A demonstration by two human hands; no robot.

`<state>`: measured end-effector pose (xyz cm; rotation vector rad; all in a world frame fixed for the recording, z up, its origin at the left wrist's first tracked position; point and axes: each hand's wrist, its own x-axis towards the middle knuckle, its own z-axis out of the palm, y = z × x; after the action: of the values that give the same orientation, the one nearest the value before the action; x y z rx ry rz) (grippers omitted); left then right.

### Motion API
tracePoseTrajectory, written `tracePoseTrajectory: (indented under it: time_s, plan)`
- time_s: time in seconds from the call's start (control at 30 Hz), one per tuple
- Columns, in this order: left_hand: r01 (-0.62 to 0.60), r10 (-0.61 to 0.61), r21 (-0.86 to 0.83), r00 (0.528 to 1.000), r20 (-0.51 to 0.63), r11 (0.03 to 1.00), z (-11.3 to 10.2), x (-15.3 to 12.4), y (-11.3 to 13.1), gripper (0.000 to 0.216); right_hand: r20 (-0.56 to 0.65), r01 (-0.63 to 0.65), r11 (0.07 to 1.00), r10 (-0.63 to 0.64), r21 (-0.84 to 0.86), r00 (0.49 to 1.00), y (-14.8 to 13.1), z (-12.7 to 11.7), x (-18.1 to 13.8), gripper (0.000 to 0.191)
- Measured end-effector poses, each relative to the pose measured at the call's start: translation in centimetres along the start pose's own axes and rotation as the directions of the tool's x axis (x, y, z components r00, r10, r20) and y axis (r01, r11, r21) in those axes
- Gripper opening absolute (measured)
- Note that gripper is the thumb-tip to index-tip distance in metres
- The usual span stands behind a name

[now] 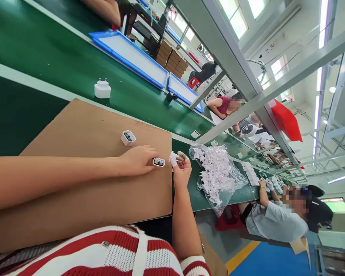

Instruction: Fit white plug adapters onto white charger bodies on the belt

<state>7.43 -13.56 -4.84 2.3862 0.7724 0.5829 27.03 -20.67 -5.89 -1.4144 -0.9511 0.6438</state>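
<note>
My left hand point(139, 159) is closed on a white charger housing point(159, 162), whose open end faces right and shows a circuit board inside. Just beyond it, my right hand point(183, 171) pinches a small white plastic piece point(173, 157) and wears white covers on some fingertips. The two parts are close but apart. A second white charger housing point(128, 138), also open with a board showing, stands on the cardboard sheet point(112, 199) behind my left hand. To the right of my right hand lies a clear plastic bag point(218, 172) full of small white plastic pieces.
On the green conveyor belt point(71, 65) stands a white charger point(102, 89) with two pins up; more white parts sit farther along. Blue-framed trays point(132, 57) line its far side. A grey metal frame point(218, 46) rises across the line. A co-worker point(276, 218) sits at right.
</note>
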Motion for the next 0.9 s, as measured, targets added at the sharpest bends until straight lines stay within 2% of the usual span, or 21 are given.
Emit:
tracePoseTrajectory:
  time_s: [0.07,0.17,0.27,0.33,0.53,0.7,0.9]
  plan:
    - [0.027,-0.027,-0.080,1.000,-0.005,0.996,1.3,-0.5,-0.7,0.024,0.022,0.057,0.992,-0.055,-0.112,0.998,-0.6,-0.1,-0.2,0.044]
    - [0.014,-0.029,-0.215,0.997,-0.065,0.976,2.1,-0.4,-1.9,0.036,0.205,0.274,0.905,-0.215,-0.325,0.955,-2.0,-0.3,-0.8,0.026]
    - [-0.018,-0.001,-0.262,0.997,-0.072,0.965,2.3,-0.2,-2.6,0.037,0.416,0.473,0.759,-0.292,-0.448,0.861,-3.1,-0.2,-1.4,0.029]
    - [-0.045,0.029,-0.254,0.997,-0.070,0.966,2.5,-0.1,-2.7,0.037,0.485,0.534,0.677,-0.289,-0.506,0.825,-3.5,0.1,-1.6,0.035]
    - [-0.071,0.045,-0.278,0.994,-0.099,0.958,3.0,-0.1,-3.1,0.035,0.562,0.597,0.502,-0.240,-0.626,0.792,-3.3,0.7,-1.3,0.044]
    - [-0.082,0.047,-0.318,0.992,-0.117,0.945,3.2,-0.1,-3.4,0.035,0.602,0.600,0.431,-0.149,-0.674,0.784,-3.7,0.7,-0.6,0.051]
    - [-0.023,0.005,-0.297,0.998,-0.064,0.954,2.5,-0.1,-2.9,0.043,0.623,0.608,0.337,-0.074,-0.719,0.778,-4.7,1.2,-0.1,0.042]
